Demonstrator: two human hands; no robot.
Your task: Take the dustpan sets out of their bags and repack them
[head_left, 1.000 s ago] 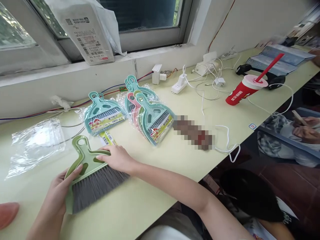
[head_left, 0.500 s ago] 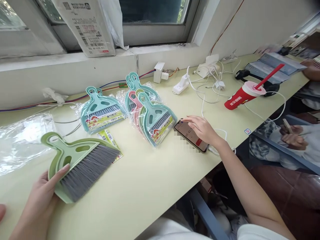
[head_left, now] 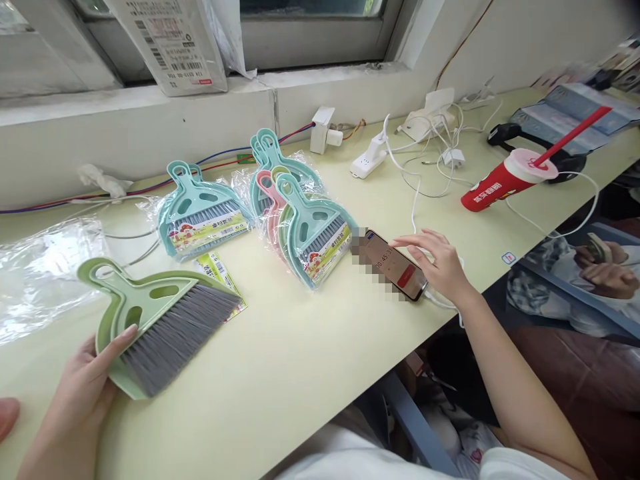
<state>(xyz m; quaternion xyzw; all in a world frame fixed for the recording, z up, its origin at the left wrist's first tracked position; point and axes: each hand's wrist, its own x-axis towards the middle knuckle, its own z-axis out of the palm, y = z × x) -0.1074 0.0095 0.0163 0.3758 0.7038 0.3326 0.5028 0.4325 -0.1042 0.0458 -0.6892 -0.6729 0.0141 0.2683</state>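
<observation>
My left hand (head_left: 95, 370) grips a green dustpan and brush set (head_left: 150, 313) by its lower left side, thumb on top. The set's grey bristles face right. Over a phone (head_left: 395, 267) with a timer on its screen hovers my right hand (head_left: 435, 263), fingers apart and holding nothing. Left of the phone lie wrapped dustpan sets, a blue one (head_left: 317, 230) in front of a pink one (head_left: 269, 193). Another wrapped blue set (head_left: 203, 210) lies farther left. A yellow label card (head_left: 220, 277) is partly hidden behind the green set.
Crumpled clear plastic (head_left: 50, 273) covers the table's left end. A red cup (head_left: 507, 177) with a straw, a power strip (head_left: 369, 157) and tangled white cables stand toward the right. A package (head_left: 175, 53) leans on the window sill. Another person's hands (head_left: 607, 267) show at the right.
My right hand has lifted off the phone and shifted right, uncovering more of its screen. The left hand still holds the green set. The view has tilted slightly downward.
</observation>
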